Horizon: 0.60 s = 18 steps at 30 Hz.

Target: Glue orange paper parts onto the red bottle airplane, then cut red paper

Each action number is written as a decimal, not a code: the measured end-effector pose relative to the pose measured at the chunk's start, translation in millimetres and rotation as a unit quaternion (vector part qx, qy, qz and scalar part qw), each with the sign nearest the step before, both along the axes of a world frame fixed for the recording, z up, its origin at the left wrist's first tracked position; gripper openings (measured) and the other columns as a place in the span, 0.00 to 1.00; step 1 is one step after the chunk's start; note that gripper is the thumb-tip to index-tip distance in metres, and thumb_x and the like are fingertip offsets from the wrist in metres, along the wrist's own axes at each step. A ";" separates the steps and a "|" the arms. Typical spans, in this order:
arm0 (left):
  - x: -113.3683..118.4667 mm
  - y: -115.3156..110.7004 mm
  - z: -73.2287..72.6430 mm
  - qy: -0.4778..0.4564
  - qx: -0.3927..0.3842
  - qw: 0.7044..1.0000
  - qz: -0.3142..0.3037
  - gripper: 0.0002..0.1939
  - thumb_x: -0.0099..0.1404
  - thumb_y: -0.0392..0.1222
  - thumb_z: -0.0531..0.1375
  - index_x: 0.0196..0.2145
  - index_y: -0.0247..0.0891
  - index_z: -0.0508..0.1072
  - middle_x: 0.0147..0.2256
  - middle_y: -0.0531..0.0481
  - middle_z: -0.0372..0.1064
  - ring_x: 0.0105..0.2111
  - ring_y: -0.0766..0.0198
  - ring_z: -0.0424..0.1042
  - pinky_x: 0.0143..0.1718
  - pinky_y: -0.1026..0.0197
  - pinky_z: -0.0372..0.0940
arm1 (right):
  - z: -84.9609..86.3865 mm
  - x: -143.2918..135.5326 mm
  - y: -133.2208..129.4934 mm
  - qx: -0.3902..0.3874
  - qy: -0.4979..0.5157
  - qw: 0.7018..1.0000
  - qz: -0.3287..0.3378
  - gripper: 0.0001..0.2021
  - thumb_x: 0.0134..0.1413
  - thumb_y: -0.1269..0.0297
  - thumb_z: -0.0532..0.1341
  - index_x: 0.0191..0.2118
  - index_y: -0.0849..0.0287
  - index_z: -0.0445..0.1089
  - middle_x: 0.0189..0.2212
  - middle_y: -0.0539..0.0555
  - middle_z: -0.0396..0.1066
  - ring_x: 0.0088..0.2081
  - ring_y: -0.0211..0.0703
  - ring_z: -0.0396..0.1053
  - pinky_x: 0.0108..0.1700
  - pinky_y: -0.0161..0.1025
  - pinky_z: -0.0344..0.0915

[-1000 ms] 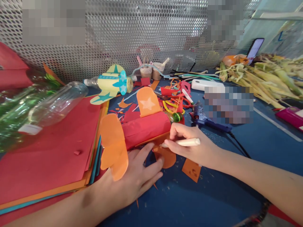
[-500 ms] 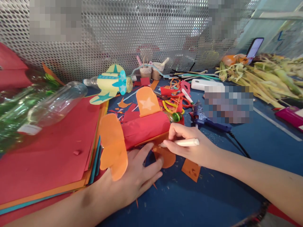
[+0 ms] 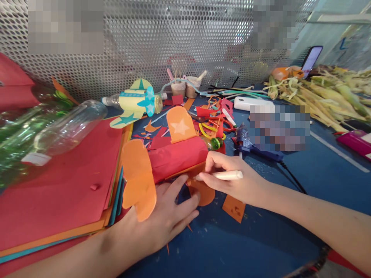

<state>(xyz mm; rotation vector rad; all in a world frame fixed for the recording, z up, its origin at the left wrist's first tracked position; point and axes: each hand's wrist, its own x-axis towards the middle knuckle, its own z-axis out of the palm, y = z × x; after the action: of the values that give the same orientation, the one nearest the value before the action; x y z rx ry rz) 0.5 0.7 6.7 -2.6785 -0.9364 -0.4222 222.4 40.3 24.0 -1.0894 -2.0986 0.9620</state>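
Note:
A toy plane made from a bottle wrapped in red paper (image 3: 179, 156) lies before me, its green cap (image 3: 216, 143) pointing right. Orange paper forms its tail (image 3: 139, 173) and its far wing (image 3: 181, 125), which bears a pale star. My right hand (image 3: 232, 175) pinches a white marker (image 3: 228, 175), tip down on the near orange wing (image 3: 206, 193). Fingers spread, my left hand (image 3: 171, 208) rests flat by the plane, fingertips at that wing's edge. Part of the wing is hidden by my hands.
At left, a clear plastic bottle (image 3: 69, 129) lies on stacked coloured paper (image 3: 52, 197). A blue glue gun (image 3: 255, 148) with a cord sits at right. Behind are a yellow paper plane (image 3: 133, 102), paper scraps (image 3: 159, 141), two small cups (image 3: 178, 88) and corn husks (image 3: 327, 96).
My right hand and the marker have shifted very slightly to the left on the orange wing. The left hand and the plane stay in place.

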 end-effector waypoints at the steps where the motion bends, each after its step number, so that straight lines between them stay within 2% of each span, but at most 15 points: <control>1: -0.1 0.0 -0.4 -0.002 -0.001 1.000 -0.001 0.16 0.71 0.46 0.46 0.46 0.47 0.73 0.50 0.39 0.66 0.34 0.56 0.72 0.31 0.53 0.70 | 0.1 0.0 0.0 -0.003 -0.002 1.000 0.000 0.12 0.59 0.61 0.59 0.28 0.56 0.56 0.20 0.42 0.60 0.20 0.30 0.53 0.22 0.30 0.50; 8: -0.2 -1.2 -3.5 -0.003 -0.005 1.000 0.014 0.16 0.70 0.47 0.47 0.47 0.49 0.72 0.52 0.40 0.64 0.35 0.57 0.72 0.33 0.53 0.70 | 0.2 1.3 -1.1 0.001 -0.002 1.000 0.002 0.12 0.59 0.62 0.58 0.28 0.56 0.56 0.19 0.42 0.60 0.20 0.30 0.54 0.22 0.30 0.51; 14: -1.0 -1.1 -3.6 -0.021 0.032 0.999 0.003 0.15 0.70 0.47 0.48 0.46 0.48 0.73 0.50 0.42 0.65 0.32 0.59 0.71 0.31 0.56 0.69 | 0.6 1.6 -0.8 0.006 -0.008 1.000 -0.001 0.12 0.59 0.63 0.58 0.28 0.56 0.55 0.19 0.42 0.59 0.20 0.30 0.53 0.23 0.30 0.51; 18: -2.2 -1.0 -5.0 -0.014 0.019 1.000 0.002 0.15 0.70 0.47 0.48 0.46 0.48 0.72 0.51 0.40 0.64 0.33 0.58 0.71 0.31 0.54 0.69 | 1.4 1.5 -0.4 0.005 -0.008 1.000 -0.004 0.11 0.58 0.64 0.58 0.28 0.56 0.55 0.20 0.42 0.60 0.20 0.30 0.54 0.23 0.30 0.51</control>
<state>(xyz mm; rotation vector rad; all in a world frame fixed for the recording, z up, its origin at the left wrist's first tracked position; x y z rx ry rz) -1.7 -0.3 1.7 -2.6426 -0.9323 -0.4734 223.9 39.9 25.4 -1.1037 -2.1081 0.9408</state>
